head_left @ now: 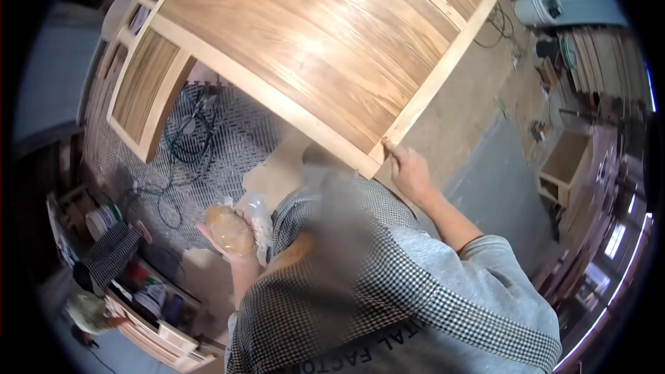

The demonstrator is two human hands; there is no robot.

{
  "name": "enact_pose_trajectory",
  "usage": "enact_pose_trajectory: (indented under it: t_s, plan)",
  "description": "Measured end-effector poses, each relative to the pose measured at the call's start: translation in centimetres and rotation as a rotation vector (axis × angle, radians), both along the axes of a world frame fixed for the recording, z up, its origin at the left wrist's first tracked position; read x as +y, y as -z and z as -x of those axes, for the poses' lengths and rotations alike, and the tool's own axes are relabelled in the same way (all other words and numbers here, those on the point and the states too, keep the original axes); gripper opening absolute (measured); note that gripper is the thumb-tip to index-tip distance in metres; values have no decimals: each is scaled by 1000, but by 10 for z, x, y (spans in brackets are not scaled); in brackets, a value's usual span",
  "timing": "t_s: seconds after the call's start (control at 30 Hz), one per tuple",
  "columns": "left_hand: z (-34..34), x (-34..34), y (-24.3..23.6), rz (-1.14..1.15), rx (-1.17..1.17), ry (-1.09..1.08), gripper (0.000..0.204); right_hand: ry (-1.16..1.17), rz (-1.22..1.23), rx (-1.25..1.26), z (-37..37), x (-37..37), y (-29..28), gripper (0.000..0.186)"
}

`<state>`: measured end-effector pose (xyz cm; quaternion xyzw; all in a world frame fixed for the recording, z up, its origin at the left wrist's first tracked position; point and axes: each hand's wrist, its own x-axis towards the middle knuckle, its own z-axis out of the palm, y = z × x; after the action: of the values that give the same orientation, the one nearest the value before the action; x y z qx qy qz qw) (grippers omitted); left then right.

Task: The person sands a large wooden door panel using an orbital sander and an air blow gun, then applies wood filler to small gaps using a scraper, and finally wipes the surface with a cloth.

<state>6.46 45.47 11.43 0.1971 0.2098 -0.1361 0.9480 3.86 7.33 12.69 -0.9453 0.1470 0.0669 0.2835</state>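
Note:
A large wooden panel (305,48) with pale frame rails lies in front of me, its near corner pointing at my body. My right hand (410,172) reaches to that corner, index finger stretched out and touching the pale frame rail (433,90) near the joint. The other fingers are partly curled, and no object shows in them. Lower left, my left hand (239,253) is closed under a tan, putty-like lump (231,230) wrapped in clear plastic. Loose clear plastic (259,218) bunches beside the lump. The palm is mostly hidden beneath it.
Below the panel at left, dark hoses (190,131) coil on a patterned mat (242,125). Buckets and a checked cloth (111,253) crowd the lower left. On the right are a white bucket (532,8), stacked boards (603,62), a wooden box (566,159) and a grey sheet (495,194).

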Motion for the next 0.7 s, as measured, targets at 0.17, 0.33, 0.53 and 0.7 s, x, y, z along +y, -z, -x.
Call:
enact_pose_trajectory:
  t_s: [0.17, 0.33, 0.53, 0.7]
  plan:
    - [-76, -33, -25, 163, -59, 119, 79, 143, 98, 234, -7, 21, -22, 27]
    - [-109, -34, -20, 123, 58, 226, 73, 303, -69, 159, -7, 28, -15, 25]
    - [-146, -36, -32, 119, 72, 366, 76, 289, -110, -83, -1, 81, -3, 31]
    - [-187, -23, -30, -76, 71, 530, 72, 453, -92, -75, -31, 124, 4, 35]
